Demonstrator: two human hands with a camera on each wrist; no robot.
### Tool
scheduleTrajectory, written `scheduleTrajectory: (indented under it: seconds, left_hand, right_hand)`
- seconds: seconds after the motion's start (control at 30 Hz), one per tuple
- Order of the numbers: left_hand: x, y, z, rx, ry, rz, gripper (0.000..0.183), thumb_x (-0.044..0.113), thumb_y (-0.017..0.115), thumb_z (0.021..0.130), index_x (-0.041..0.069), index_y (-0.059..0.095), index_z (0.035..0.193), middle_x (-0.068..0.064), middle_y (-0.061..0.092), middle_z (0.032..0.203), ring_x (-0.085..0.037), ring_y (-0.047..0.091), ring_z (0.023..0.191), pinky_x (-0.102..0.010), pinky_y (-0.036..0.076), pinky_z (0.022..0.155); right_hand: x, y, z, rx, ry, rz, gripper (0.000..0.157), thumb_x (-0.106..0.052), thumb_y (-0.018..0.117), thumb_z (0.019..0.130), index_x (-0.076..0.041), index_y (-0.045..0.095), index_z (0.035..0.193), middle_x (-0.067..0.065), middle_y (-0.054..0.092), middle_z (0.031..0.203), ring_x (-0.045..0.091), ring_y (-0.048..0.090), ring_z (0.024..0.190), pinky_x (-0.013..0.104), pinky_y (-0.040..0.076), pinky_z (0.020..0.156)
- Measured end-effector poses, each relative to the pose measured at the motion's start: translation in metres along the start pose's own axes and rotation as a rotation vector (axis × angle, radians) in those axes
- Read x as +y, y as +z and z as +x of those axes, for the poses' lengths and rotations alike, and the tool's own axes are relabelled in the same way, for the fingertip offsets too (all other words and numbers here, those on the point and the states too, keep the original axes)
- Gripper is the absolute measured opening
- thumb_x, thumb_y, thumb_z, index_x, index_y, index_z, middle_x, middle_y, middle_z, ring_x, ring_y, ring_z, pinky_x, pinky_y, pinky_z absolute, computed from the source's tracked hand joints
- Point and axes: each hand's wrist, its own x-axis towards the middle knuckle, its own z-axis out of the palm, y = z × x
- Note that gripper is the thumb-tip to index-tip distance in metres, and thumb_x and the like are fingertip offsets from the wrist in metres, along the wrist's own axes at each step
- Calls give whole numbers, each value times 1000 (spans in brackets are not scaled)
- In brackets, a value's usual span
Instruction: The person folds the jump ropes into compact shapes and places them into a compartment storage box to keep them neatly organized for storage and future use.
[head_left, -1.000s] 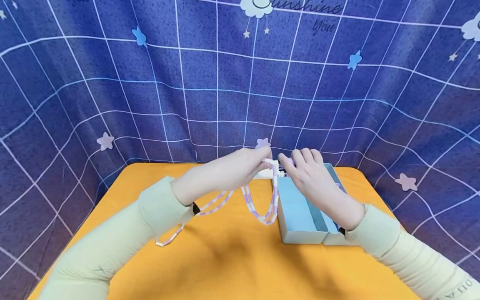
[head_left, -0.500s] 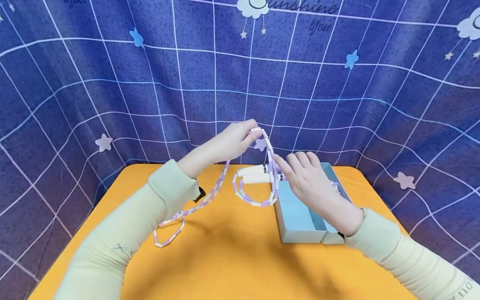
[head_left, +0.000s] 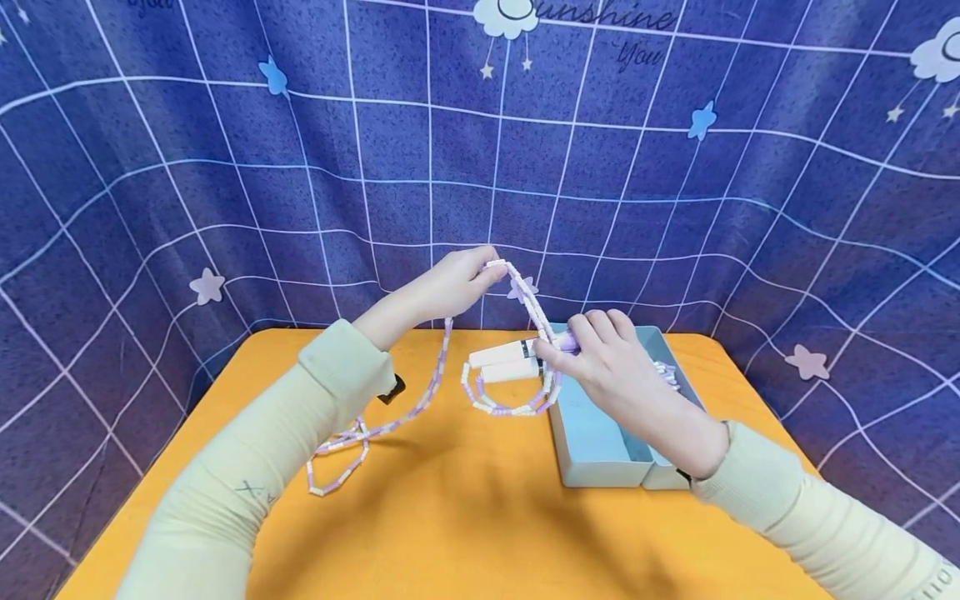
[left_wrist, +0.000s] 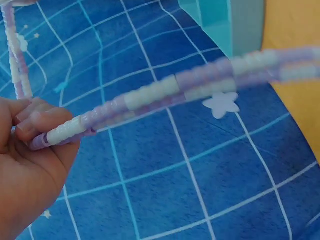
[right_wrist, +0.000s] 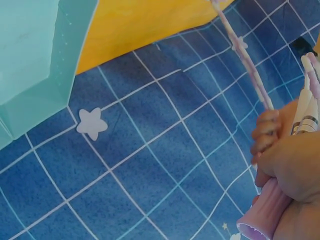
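Note:
A beaded jump rope (head_left: 431, 392) in white and purple segments is stretched between my hands. My left hand (head_left: 453, 283) pinches a doubled length of it, raised above the table; in the left wrist view the rope (left_wrist: 155, 97) comes out of the curled fingers of this hand (left_wrist: 35, 155). Over the box, my right hand (head_left: 615, 358) grips both of the rope's handles (head_left: 506, 360) together, their white ends pointing left. A purple handle end (right_wrist: 265, 212) sticks out under the right hand (right_wrist: 295, 172) in the right wrist view. Below the white ends hangs a rope loop (head_left: 510, 410).
A light blue divided box (head_left: 603, 477) stands on the orange table (head_left: 450, 533) beneath my right hand. White and purple beaded pieces (head_left: 666, 375) show in its right part. More rope (head_left: 337, 483) lies looped on the table at left. A blue patterned curtain (head_left: 420, 200) surrounds the table.
My left hand has risen and moved left, away from the right hand, drawing the doubled rope out between them. The white handle ends have come into fuller view. The right hand stays over the box.

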Motion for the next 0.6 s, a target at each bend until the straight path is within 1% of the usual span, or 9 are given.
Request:
scheduleTrajectory:
  seconds: [0.07,0.17,0.23,0.33,0.4,0.47,0.6]
  left_hand:
    - [-9,2,-1,3,-8,4,27,33,37,101,10,51,100,-2,40,66,-15,37,54,-29,36,55]
    - [-23,8,-4,12,-4,6,25,32,40,100,9,50,101,-2,41,67,-15,42,54,-29,37,54]
    - [-32,14,-6,23,20,19,21,28,43,100,8,49,101,-2,42,70,-15,44,58,-29,39,57]
    - [-43,24,-12,54,79,42,15,20,49,98,6,50,101,-2,45,76,-16,44,66,-30,40,63]
    - [-49,32,-16,93,124,73,12,15,52,96,4,50,100,-3,47,79,-16,45,69,-30,41,66]
    - [-54,39,-21,147,164,110,9,11,54,94,3,51,97,-4,50,81,-16,46,71,-31,43,67]
    - [-62,55,-31,258,216,197,4,4,55,91,1,53,93,-7,52,83,-18,50,74,-32,46,69]
  right_hand:
    - [1,0,1,24,5,3,22,-9,36,98,-22,48,110,15,50,90,33,47,82,42,37,73]
    - [3,-1,1,73,2,12,20,-8,30,100,-15,48,105,16,48,87,33,46,78,43,37,70]
    - [4,-2,1,90,-5,16,21,-6,27,100,-11,47,105,15,47,85,33,45,77,43,36,69]
    - [6,-3,0,83,-12,19,20,-4,25,101,-6,45,106,14,44,83,32,43,75,42,34,68]
    - [6,-4,0,63,-9,12,18,-2,25,100,-5,43,104,13,42,81,31,41,74,40,32,68]
    - [7,-5,0,51,-1,11,17,0,25,99,-4,42,102,12,41,80,30,40,72,40,32,68]
    - [10,-6,-1,35,17,8,16,0,25,99,-4,40,99,10,38,79,29,37,71,39,31,67]
